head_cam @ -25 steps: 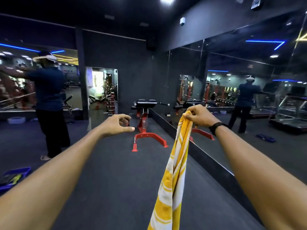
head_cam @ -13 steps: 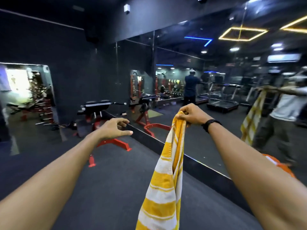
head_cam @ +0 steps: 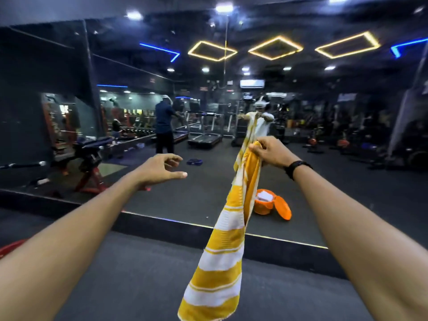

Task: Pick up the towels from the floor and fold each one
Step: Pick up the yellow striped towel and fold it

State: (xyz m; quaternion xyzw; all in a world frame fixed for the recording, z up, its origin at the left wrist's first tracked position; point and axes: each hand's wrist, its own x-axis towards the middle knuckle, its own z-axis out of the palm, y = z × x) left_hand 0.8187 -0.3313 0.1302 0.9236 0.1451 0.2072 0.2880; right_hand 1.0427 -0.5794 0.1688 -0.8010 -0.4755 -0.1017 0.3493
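Note:
A yellow and white striped towel (head_cam: 222,253) hangs bunched from my right hand (head_cam: 269,151), which grips its top end at arm's length, right of centre. The towel's lower end dangles toward the bottom of the view, off the dark floor. My left hand (head_cam: 159,169) is stretched out to the left of the towel, apart from it, with loosely curled fingers and nothing in it.
A wall mirror with a low dark ledge (head_cam: 162,224) runs across in front of me. Reflected in it are an orange basket (head_cam: 266,201) holding white cloth, its lid (head_cam: 282,208), a person in dark blue (head_cam: 164,126), treadmills (head_cam: 205,136) and a weight bench (head_cam: 89,156).
My view has swung right along the mirror wall, bringing my own reflection and the orange basket into sight. My right hand still holds the towel up; my left hand stays out and empty.

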